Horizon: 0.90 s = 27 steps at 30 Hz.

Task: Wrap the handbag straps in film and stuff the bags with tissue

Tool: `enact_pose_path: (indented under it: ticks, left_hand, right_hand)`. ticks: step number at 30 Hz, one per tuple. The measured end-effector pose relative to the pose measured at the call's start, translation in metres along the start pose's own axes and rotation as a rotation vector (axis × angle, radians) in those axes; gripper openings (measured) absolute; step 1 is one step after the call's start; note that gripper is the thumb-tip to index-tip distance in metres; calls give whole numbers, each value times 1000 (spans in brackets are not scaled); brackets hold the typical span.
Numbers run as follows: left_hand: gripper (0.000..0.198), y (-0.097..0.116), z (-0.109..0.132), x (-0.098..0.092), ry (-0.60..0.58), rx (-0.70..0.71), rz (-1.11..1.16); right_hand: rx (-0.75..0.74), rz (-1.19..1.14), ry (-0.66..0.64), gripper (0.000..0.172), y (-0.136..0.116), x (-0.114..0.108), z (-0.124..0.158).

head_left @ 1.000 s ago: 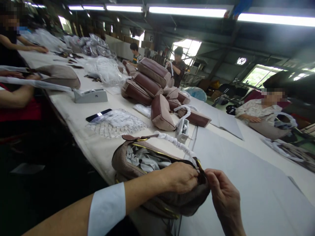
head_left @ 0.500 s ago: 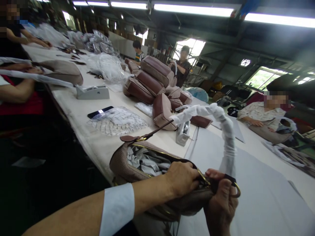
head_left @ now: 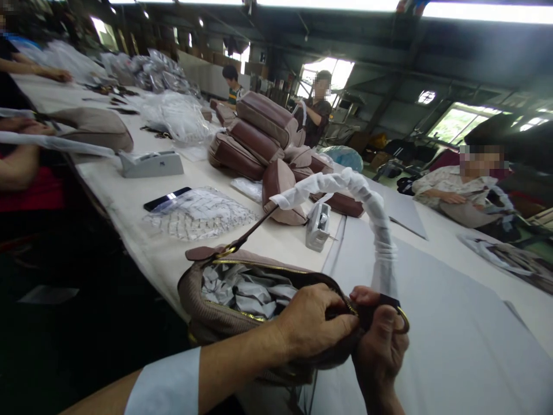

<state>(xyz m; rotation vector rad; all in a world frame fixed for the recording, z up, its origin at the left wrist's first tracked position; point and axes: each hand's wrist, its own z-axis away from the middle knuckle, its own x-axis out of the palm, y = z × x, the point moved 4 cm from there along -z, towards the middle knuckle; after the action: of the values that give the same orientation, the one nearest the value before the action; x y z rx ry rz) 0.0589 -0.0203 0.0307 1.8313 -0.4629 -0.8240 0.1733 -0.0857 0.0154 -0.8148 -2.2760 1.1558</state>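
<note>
A ribbed brown handbag point(head_left: 250, 340) lies with its gold zipper open, and crumpled grey paper point(head_left: 246, 288) fills it. Its handle point(head_left: 345, 187), wrapped in white film, arches up over the bag. My left hand point(head_left: 317, 320) reaches across to the bag's right end, fingers pinched at the zipper's edge; the fingertips are partly hidden. At that same end my right hand point(head_left: 380, 340) grips the bag's corner near the gold ring, thumb on top and fingers wrapped round.
Behind the bag are brown handbags point(head_left: 263, 138) in a pile, a tape dispenser point(head_left: 318, 226), a second dispenser point(head_left: 151, 164), a phone point(head_left: 167, 199) and clear plastic point(head_left: 199, 213). Grey sheets point(head_left: 453, 323) cover the right side. Several people stand or sit around the table.
The view has shifted, so the bag and both hands appear a little further left. My left hand's thumb and forefinger have moved at the zipper end; my right hand keeps its grip.
</note>
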Motion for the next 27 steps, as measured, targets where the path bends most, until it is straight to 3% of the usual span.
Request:
enact_pose_path:
  ticks: [4,9,13,16,18,22,27]
  left_hand:
    - [11,-7,-1,7,-42,-102,190]
    - [11,-20,0,20,-20,-265,541]
    - [24,-21,3,29,-167,-355,879]
    - [23,-23,4,25,-264,-406,837]
    - [19,-25,3,21,-275,-425,806]
    - [21,-27,3,17,-276,-443,800]
    - [18,-21,5,20,-261,-338,730]
  right_hand:
    - [6,21,-54,29,6,-7,0]
    - [-30,233,-192,36,7,-10,0]
    - [-205,457,-327,34,-11,-2,-5]
    - [-275,564,-507,35,-16,4,-7]
    - [-198,492,-497,37,-11,-1,-8]
    - [8,226,-355,38,7,-15,-3]
    - [40,193,-293,40,8,-14,1]
